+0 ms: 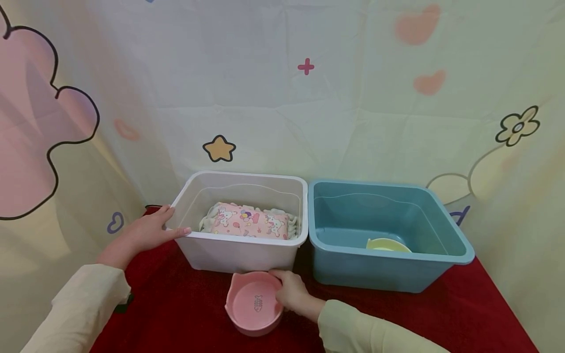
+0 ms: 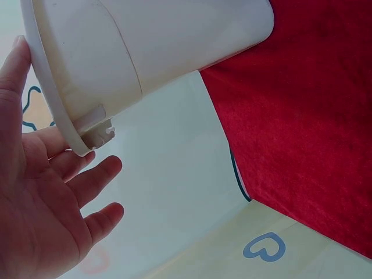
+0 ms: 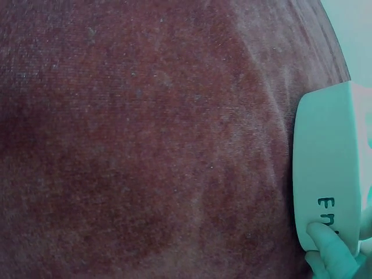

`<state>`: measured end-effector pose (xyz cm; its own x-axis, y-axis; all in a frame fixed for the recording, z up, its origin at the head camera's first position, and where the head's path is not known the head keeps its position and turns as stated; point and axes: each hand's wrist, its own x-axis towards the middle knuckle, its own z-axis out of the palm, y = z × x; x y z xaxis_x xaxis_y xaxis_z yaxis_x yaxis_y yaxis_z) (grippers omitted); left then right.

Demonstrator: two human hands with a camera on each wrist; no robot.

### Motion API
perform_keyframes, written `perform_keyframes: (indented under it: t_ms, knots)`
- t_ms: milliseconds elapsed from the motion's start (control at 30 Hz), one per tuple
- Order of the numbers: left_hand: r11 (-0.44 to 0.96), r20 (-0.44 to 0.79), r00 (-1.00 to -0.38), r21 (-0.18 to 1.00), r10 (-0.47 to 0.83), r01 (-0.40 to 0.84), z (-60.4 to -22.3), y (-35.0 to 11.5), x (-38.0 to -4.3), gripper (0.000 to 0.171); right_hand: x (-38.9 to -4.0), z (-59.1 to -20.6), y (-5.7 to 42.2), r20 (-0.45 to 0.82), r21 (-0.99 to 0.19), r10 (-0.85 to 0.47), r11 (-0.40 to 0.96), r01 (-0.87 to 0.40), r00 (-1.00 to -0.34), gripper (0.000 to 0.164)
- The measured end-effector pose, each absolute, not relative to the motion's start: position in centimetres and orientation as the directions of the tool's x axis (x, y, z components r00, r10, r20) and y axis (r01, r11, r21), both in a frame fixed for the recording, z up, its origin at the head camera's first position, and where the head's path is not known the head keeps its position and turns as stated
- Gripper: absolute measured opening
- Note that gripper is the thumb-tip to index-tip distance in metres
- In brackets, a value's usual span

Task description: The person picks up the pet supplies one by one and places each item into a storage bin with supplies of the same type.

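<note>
My right hand (image 1: pixel 293 292) grips the right side of a pink pet bowl (image 1: pixel 249 310) with cat-ear points and a fishbone print inside. The bowl is in front of the white bin on the red cloth; lettering marks its outer wall in the right wrist view, where fingertips (image 3: pixel 328 244) press beside the letters. At the left end of the white bin (image 1: pixel 240 252), my left hand (image 1: pixel 147 230) touches the rim, thumb along the front edge and the other fingers spread at the side. Inside that bin lies a pink cartoon-print cushion (image 1: pixel 249 221) with whitish ruffled edges.
A blue bin (image 1: pixel 371 272) stands directly right of the white one and contains a pale yellow-green dish (image 1: pixel 388 244), partly hidden by the front wall. Red cloth (image 1: pixel 176 314) covers the table. A printed curtain (image 1: pixel 265 88) hangs close behind both bins.
</note>
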<state>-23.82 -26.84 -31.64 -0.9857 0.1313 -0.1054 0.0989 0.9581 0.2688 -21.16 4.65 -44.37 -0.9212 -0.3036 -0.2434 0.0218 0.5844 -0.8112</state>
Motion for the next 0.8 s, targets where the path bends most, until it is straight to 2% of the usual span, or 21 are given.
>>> perform_keyframes:
  t_ms: [333,800]
  knots:
    - [0.957,-0.103,-0.986,0.271,0.132,0.100,-31.9,-27.1,-24.0,0.098,-20.9,-44.0,4.9,-0.262,-0.818,-0.305,0.574,0.042,-0.916,0.059]
    - [0.959,-0.102,-0.986,0.266,0.128,0.097,-32.0,-27.1,-24.1,0.098,-20.8,-43.1,5.4,-0.252,-0.794,-0.350,0.608,-0.014,-0.902,0.056]
